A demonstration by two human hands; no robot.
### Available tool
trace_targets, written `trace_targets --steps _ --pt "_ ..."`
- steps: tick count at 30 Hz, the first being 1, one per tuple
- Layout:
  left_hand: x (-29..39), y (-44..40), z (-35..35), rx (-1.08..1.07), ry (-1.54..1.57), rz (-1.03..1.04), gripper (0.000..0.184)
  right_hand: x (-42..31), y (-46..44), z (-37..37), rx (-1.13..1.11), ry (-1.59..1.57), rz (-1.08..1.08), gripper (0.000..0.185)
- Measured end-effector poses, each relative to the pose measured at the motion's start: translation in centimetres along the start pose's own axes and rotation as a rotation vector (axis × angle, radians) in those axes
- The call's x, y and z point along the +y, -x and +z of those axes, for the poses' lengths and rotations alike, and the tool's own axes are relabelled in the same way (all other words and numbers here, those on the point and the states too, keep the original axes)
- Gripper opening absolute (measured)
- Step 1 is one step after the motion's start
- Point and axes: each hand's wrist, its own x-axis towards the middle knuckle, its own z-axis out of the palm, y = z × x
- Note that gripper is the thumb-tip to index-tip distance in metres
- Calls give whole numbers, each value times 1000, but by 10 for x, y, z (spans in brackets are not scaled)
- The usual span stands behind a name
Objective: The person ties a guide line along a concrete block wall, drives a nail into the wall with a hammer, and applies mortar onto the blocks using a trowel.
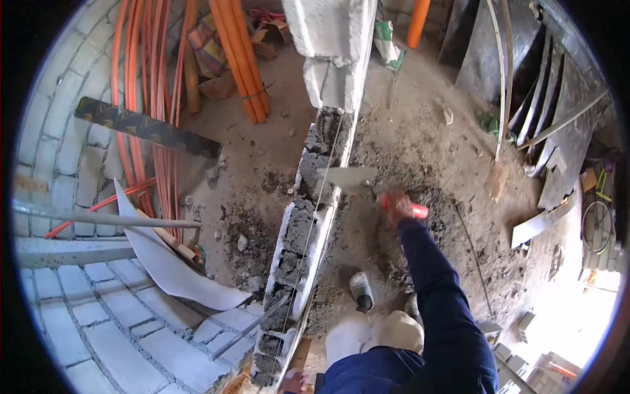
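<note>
My right hand [398, 209] is closed around the red handle of a trowel [351, 176]. The trowel's flat blade reaches left to the edge of the block wall [298, 226], beside a taut string that runs along it. Dark grey mortar [314, 161] lies on the wall's top course. At the bottom of the view, my left hand [293, 381] is beside the wall's near end, partly cut off and dim; its fingers are too unclear to read.
Orange pipes [239, 59] stand at the upper left. A curved white sheet [174, 262] leans left of the wall. Dark panels [499, 52] lean at the upper right. Rubble and a thin rod [474, 259] lie on the floor.
</note>
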Motion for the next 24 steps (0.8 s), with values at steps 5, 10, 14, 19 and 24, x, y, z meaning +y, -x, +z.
trace_targets --steps 5,10,14,19,24 --pt "-5 23 23 -40 1315 -969 28 6 -67 -4 -240 -235 363 16" --pt "43 -1 -30 -173 1519 -1155 23 30 -103 0 -388 -216 370 16" --pt "52 -10 -21 -16 1149 -629 23 91 -116 73 -308 -625 382 23" --pt "99 -40 -56 20 1232 -851 18 29 -139 -28 -425 -231 252 35" --pt "133 -56 -58 85 1296 -735 11 -12 -56 -58 -506 -402 378 38"
